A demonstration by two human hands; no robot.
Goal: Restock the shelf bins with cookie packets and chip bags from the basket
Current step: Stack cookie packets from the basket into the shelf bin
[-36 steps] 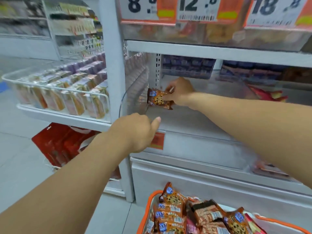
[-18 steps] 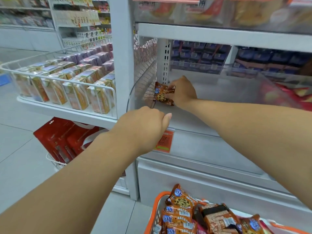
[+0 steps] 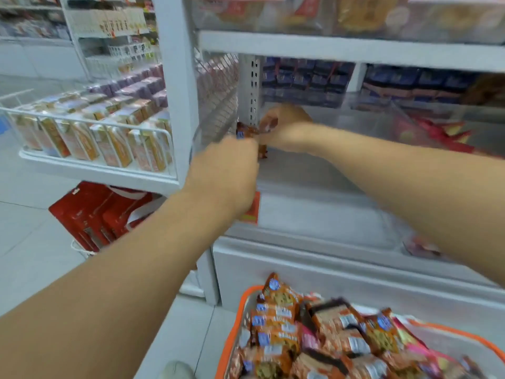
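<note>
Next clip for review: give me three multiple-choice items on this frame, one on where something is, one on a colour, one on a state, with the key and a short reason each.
1. Where is the cookie packet that the right hand holds?
A. at the left end of the clear shelf bin
B. on the floor
C. on the top shelf

2. What colour is the basket rim?
A. blue
B. orange
C. green

3. In what state is the basket?
A. empty
B. tipped over
C. still loaded with packets

Key: 1 A, the packet sits by the bin's left wall, next to the perforated upright. 2 B, an orange rim runs round the basket at the bottom of the view. 3 C, many snack packets are piled inside it.

The left hand is at the bin's front edge; blur hides whether it grips anything.
</note>
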